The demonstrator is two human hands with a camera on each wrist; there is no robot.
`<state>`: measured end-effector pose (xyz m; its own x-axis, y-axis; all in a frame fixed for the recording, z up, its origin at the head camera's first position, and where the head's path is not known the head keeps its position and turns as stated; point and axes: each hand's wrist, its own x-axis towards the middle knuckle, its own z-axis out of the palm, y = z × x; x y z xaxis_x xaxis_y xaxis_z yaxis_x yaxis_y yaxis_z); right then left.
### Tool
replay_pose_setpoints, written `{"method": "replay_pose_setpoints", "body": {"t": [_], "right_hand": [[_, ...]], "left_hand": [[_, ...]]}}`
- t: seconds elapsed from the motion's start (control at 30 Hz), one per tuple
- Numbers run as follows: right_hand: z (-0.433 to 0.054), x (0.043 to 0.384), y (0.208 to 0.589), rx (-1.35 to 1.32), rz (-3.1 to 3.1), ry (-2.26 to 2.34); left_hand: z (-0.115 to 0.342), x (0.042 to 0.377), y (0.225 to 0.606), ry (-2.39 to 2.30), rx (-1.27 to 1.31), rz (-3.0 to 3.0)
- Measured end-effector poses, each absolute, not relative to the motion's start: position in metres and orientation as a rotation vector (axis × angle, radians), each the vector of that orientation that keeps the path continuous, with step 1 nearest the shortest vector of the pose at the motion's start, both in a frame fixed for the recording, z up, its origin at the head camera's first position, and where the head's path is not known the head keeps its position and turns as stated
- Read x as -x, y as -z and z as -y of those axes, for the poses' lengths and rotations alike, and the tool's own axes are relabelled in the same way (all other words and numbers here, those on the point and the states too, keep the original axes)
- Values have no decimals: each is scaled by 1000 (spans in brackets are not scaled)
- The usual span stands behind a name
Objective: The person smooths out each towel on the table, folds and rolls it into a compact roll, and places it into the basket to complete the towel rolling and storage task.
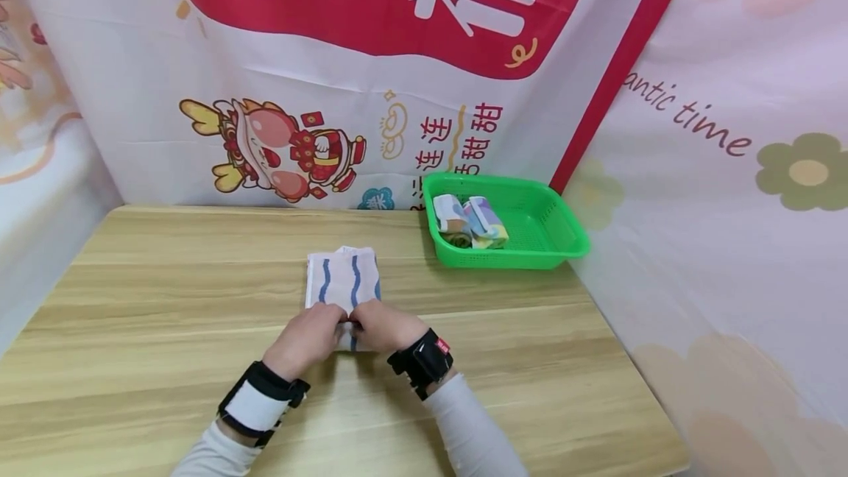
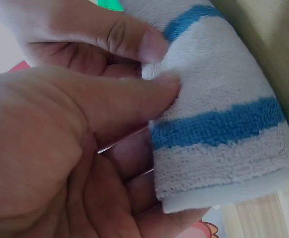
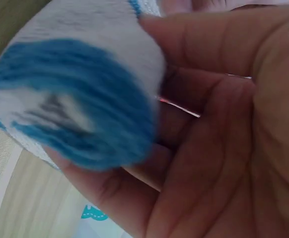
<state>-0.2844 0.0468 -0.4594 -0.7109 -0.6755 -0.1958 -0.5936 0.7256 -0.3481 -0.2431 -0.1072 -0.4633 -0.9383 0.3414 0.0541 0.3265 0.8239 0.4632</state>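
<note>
A white towel with wavy blue stripes lies on the table, its far part flat and its near end rolled up. My left hand and right hand hold the roll side by side, thumbs close together. In the left wrist view, the left hand has its thumb on the near face of the towel and its fingers behind. The right wrist view shows the spiral end of the roll, with the right hand's thumb and fingers around it.
A green plastic basket stands at the back right of the wooden table. Inside its left part lie two rolled towels, one white and brown, one purple and yellow. A printed cloth hangs behind the table.
</note>
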Motion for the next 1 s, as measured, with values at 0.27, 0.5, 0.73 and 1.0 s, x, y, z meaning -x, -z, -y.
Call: {"method": "replay_pose_setpoints", "body": {"t": [0.27, 0.5, 0.73, 1.0], "right_hand": [[-48, 291, 459, 1014, -2718, 412], [-46, 285, 450, 1052, -2856, 408], [-43, 285, 463, 1183, -2916, 290], [-43, 292, 483, 1186, -3005, 165]], "left_hand": [[108, 257, 467, -716, -524, -2935], [112, 268, 476, -859, -407, -2910], [113, 273, 479, -864, -369, -3112], [107, 267, 475, -728, -497, -3113]]}}
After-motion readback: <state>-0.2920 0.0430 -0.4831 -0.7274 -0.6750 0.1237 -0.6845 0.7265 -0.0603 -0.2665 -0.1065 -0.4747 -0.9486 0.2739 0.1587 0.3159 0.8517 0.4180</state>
